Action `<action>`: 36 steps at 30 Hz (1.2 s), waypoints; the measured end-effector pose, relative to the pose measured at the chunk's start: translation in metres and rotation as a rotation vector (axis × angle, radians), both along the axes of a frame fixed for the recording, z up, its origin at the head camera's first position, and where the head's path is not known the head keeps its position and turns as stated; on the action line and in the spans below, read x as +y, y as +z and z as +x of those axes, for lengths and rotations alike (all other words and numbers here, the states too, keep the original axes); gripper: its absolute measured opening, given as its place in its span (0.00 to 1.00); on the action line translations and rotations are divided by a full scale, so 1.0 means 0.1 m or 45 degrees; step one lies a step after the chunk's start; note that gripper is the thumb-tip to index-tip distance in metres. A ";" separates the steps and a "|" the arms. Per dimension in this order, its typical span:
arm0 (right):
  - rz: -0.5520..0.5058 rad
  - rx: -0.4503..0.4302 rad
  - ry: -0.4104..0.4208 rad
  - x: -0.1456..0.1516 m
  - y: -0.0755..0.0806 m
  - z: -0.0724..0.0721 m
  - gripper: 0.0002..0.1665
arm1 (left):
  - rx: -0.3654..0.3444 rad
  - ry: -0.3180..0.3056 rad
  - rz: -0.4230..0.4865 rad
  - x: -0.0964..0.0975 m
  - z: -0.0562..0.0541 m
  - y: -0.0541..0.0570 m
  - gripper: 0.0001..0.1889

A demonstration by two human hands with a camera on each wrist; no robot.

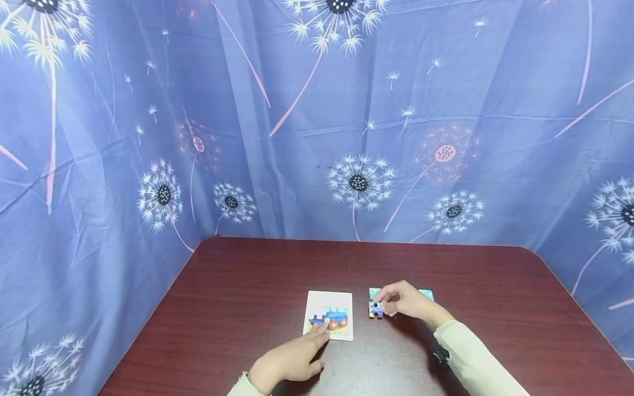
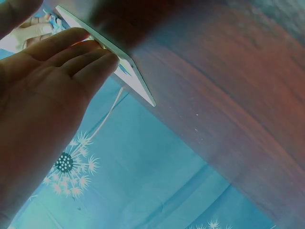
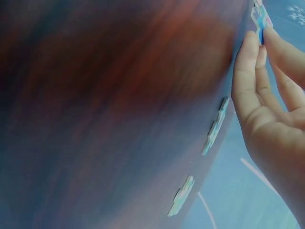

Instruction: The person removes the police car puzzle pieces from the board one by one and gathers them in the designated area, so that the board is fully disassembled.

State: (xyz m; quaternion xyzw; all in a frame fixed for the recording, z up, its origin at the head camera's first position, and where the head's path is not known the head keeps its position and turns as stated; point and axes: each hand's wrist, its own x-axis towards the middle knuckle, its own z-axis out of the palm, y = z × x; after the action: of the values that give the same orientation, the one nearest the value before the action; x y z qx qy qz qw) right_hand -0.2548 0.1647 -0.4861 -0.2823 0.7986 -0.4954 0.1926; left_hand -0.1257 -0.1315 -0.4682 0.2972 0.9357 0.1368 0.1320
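Note:
A white picture card (image 1: 313,303) with a blue train printed on it lies on the table. My left hand (image 1: 297,355) rests its straight fingers on the card's lower edge; in the left wrist view the fingertips meet the card (image 2: 140,88). Just right of the card, my right hand (image 1: 407,301) pinches a small jigsaw puzzle piece (image 1: 375,311) with blue and yellow print. The right wrist view shows this puzzle piece (image 3: 260,21) between thumb and fingers. Another piece (image 1: 373,292) lies directly behind it, partly covered by the hand.
A teal puzzle piece (image 1: 426,295) shows behind the right wrist. Two loose pieces, one nearer (image 3: 181,196) and one farther (image 3: 216,126), lie on the table in the right wrist view. A blue dandelion-print curtain (image 1: 297,181) hangs around the dark red wooden table (image 1: 238,291).

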 end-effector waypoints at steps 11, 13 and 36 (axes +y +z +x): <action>0.071 0.033 -0.058 0.02 0.01 0.06 0.08 | -0.036 0.014 0.007 0.00 0.00 -0.02 0.30; 0.096 0.070 -0.065 0.02 0.00 0.06 0.08 | -0.028 0.013 0.003 0.00 -0.01 -0.02 0.30; 0.096 0.186 -0.067 -0.07 0.01 0.00 0.05 | -0.025 0.041 0.001 0.01 0.01 0.00 0.30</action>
State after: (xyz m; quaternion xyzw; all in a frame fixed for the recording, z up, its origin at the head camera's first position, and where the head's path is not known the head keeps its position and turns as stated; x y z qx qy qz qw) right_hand -0.2544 0.1576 -0.4851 -0.2893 0.8357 -0.4479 0.1314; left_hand -0.1246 -0.1307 -0.4686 0.2808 0.9390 0.1422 0.1388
